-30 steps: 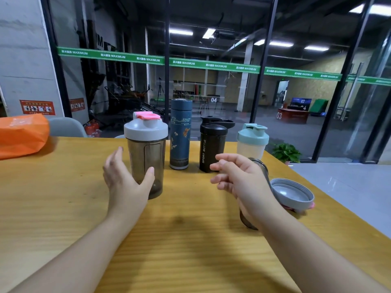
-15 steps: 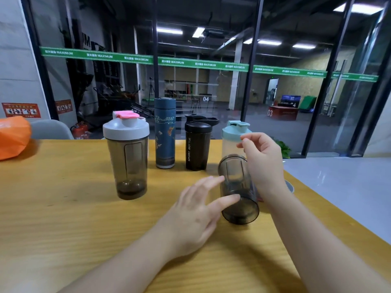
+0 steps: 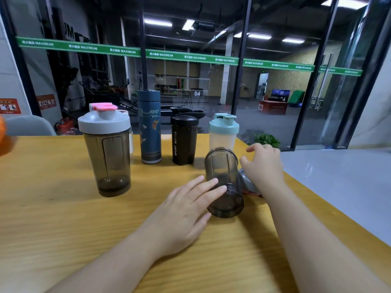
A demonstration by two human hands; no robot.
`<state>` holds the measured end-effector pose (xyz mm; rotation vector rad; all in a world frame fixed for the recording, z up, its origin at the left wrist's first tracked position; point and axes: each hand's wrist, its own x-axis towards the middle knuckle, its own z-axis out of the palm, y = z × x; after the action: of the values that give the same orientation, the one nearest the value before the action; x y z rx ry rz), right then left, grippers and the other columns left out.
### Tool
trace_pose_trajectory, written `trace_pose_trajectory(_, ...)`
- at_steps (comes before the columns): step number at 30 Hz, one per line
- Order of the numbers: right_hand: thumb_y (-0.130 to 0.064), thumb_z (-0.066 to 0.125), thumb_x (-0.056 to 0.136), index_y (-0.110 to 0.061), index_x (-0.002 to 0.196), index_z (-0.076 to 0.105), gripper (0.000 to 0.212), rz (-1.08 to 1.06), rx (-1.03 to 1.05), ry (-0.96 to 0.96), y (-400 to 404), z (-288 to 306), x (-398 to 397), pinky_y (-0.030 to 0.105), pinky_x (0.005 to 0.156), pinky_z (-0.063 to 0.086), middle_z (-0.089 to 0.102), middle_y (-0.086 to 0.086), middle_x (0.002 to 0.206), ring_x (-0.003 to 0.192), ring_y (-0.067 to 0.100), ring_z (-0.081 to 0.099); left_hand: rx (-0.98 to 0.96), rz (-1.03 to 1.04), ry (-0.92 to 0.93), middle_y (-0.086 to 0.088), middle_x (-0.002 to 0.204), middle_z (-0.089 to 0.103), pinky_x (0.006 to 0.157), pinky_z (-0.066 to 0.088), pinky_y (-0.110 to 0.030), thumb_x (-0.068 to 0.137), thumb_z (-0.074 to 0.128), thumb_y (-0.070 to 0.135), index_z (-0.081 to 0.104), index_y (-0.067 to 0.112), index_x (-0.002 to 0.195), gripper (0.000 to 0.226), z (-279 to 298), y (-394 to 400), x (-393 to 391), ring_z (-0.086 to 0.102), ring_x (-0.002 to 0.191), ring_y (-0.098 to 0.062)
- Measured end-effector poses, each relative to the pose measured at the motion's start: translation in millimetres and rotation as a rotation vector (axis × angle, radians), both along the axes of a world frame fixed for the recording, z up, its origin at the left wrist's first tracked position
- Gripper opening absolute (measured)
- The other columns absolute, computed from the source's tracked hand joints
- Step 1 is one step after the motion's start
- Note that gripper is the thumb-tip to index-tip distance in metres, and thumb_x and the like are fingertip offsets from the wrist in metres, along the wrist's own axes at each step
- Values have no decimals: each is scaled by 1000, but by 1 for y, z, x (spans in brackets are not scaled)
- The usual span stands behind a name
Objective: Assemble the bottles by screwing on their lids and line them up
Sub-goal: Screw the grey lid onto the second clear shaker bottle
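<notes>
On the yellow wooden table (image 3: 53, 218), an open smoky-grey translucent shaker cup without a lid (image 3: 224, 182) stands near the right edge, just in front of four capped bottles: a large smoky shaker with a white lid and pink flap (image 3: 105, 149), a tall dark-blue patterned flask (image 3: 149, 127), a black sport bottle (image 3: 184, 140) and a frosted shaker with a mint-green lid (image 3: 223, 132). The left hand (image 3: 186, 210) lies with its fingers nearly straight, fingertips resting against the cup's lower wall and gripping nothing. The right hand (image 3: 262, 163), fingers loosely curled, hovers just beside the cup's rim and above the grey screw lid (image 3: 246, 182), which lies on the table partly hidden behind it; whether it touches the lid cannot be told. The step in hand appears to be fetching that lid. To do it well, the left hand should wrap the cup firmly to stop it turning, while the right sets the lid level on the rim before twisting, so the threads engage squarely.
</notes>
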<state>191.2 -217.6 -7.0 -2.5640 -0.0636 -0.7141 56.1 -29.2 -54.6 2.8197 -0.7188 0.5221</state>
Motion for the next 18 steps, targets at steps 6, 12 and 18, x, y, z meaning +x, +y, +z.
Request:
trace_pose_trajectory(6,-38,47,89,-13,133,43,51,-113,-41,245,-3,-3,3,44,101,34,49,13,135,128,33,38,-15,11,-58,23,156,11,114,6,-24,93,19,48,-16,57,141,59,-3,2,2,0,142,3)
trace_pose_trajectory(12,-30,44,89,-11,138,33,54,-136,74,425,-8,-4,6,45,91,48,59,14,118,109,37,54,-29,86,-50,13,145,4,108,7,-21,92,18,51,-11,46,147,63,-1,-3,-1,3,137,-4)
trace_pose_trajectory(18,-15,46,91,-3,111,58,27,-85,77,379,-13,-7,11,38,78,46,62,19,109,102,38,59,-163,127,-75,18,147,-3,110,11,-17,86,31,63,19,29,142,67,-4,-1,-2,0,137,3)
